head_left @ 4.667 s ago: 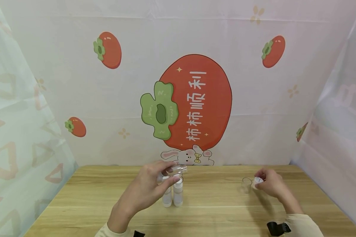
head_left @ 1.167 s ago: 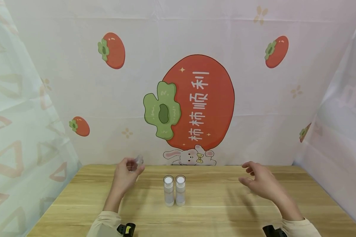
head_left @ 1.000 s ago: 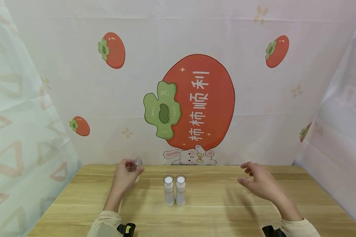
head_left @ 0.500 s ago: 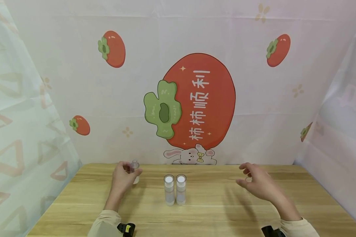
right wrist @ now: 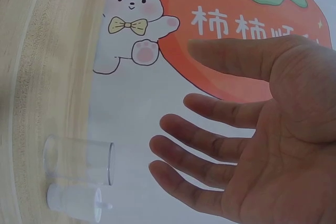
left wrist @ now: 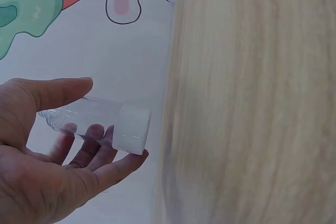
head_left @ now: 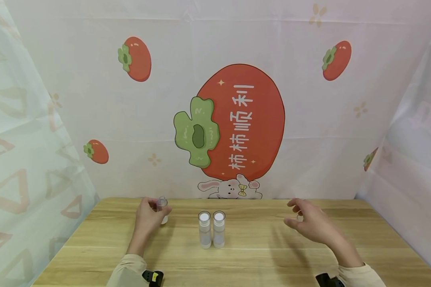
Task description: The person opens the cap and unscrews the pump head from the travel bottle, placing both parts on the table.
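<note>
My left hand (head_left: 150, 215) grips a small clear bottle (left wrist: 89, 116) between thumb and fingers, at the left rear of the table. The bottle stands upright, its open neck up and its white base (left wrist: 132, 128) down; I cannot tell whether the base touches the table. My right hand (head_left: 310, 221) hovers over the right side, fingers loosely spread, holding nothing. Beside it in the right wrist view are a clear cylindrical cap (right wrist: 79, 158) and a white pump head (right wrist: 74, 202) on the table, mostly hidden by the hand in the head view.
Two capped bottles (head_left: 205, 231) with white tops stand side by side near the middle of the wooden table (head_left: 248, 263). Behind rises a white backdrop (head_left: 158, 99) printed with persimmons and a rabbit; cloth walls flank both sides.
Since the oldest frame, my right hand has let go of a white piece. My left hand has carried the bottle left from above the pair, then turned it upright and lowered it.
</note>
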